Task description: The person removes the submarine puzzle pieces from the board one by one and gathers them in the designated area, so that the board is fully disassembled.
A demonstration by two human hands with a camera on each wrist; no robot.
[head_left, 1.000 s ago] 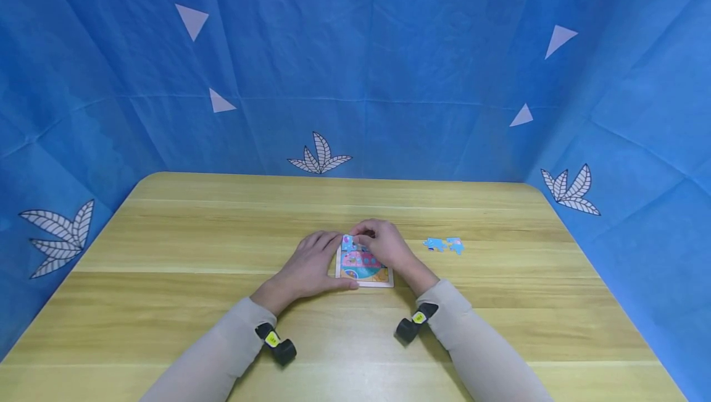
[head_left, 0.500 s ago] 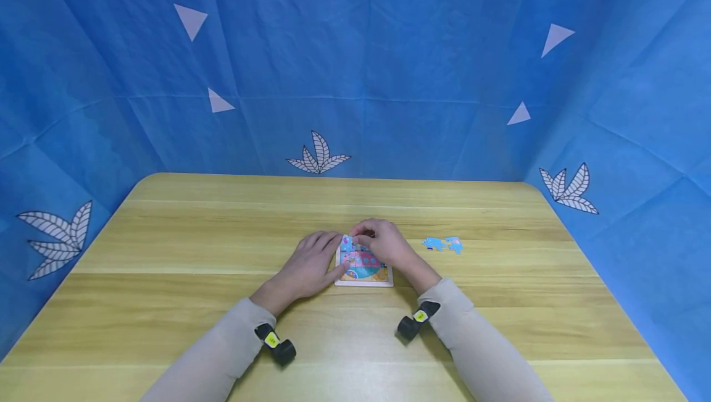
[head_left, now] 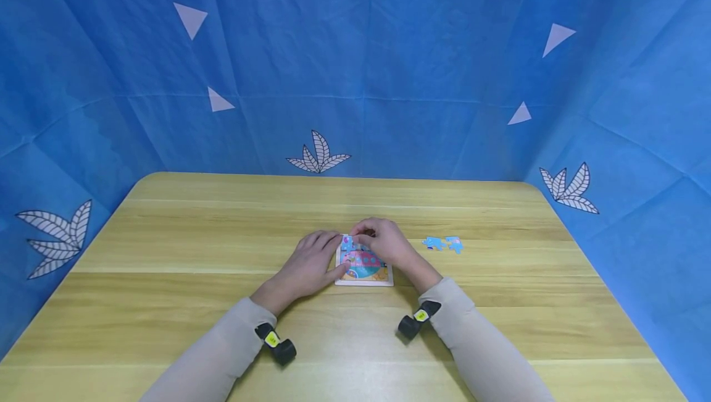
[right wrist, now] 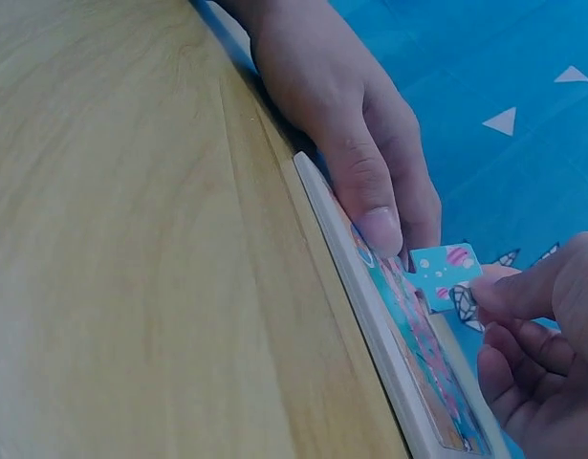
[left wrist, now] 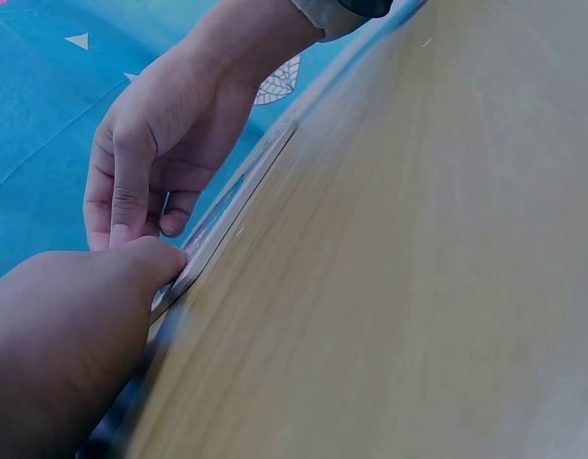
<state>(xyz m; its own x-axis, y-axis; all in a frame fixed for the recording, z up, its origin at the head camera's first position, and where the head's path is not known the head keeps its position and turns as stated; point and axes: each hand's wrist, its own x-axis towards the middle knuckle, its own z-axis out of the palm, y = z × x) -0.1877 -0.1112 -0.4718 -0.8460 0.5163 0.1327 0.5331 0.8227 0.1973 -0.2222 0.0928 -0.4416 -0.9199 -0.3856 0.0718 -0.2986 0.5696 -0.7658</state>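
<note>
Worktop [head_left: 250,217] beneath; left hand [head_left: 312,268] unclenched, thumb on left side of puzzle [head_left: 365,272]; right hand [head_left: 384,242] pinching tilted piece [right wrist: 446,275] at far-left corner. Likely trouble: sliding from too light a thumb, or jamming if pressed down askew.

The wooden table [head_left: 222,229] (yellowish) carries a white-rimmed puzzle tray [head_left: 363,284] — and, right of it, two blue pieces [head_left: 434,243].

head view: bench [head_left: 222,223] and blue backdrop [head_left: 355,62] are seen forward and downward, from farthest off. both wrist views: taken close and low, tilted, with the bench surface skimmed at a shallow angle. left hand [head_left: 305,270], right hand [head_left: 384,244] and puzzle frame [head_left: 363,284] are shared by them.
</note>
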